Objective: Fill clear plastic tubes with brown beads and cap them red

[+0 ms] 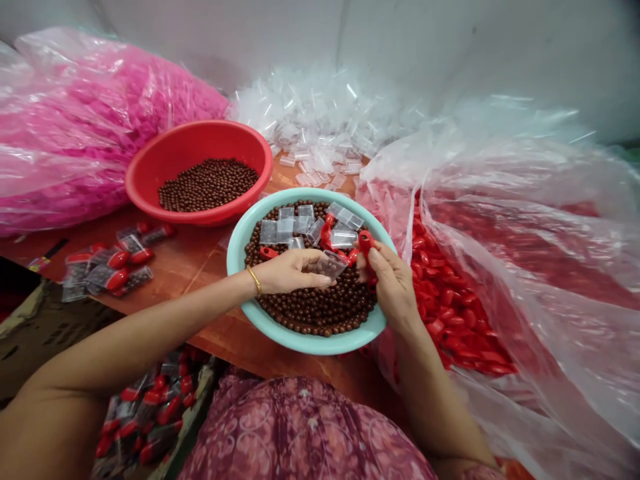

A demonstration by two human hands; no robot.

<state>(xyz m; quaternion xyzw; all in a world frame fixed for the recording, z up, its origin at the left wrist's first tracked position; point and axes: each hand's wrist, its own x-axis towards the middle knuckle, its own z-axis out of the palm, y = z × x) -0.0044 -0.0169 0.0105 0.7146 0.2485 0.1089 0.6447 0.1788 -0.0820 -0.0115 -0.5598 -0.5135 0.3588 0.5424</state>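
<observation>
Left hand point(290, 270) extends from 9 o'clock over the bowl point(235, 248), fingers pinching a clear box point(331, 265) above the brown balls point(320, 310). Right hand point(393, 280) enters from 5 o'clock, pinching a red cap point(366, 241) just beside the box, at its 1 o'clock.

- A thin gold bangle point(255, 281) sits on the wrist just behind the left hand point(293, 272).
- Both forearms are bare from the frame's edge down to the left hand and the right hand point(393, 283).
- The garment point(300, 433) is dark pink with a paler swirling print, possibly floral.
</observation>
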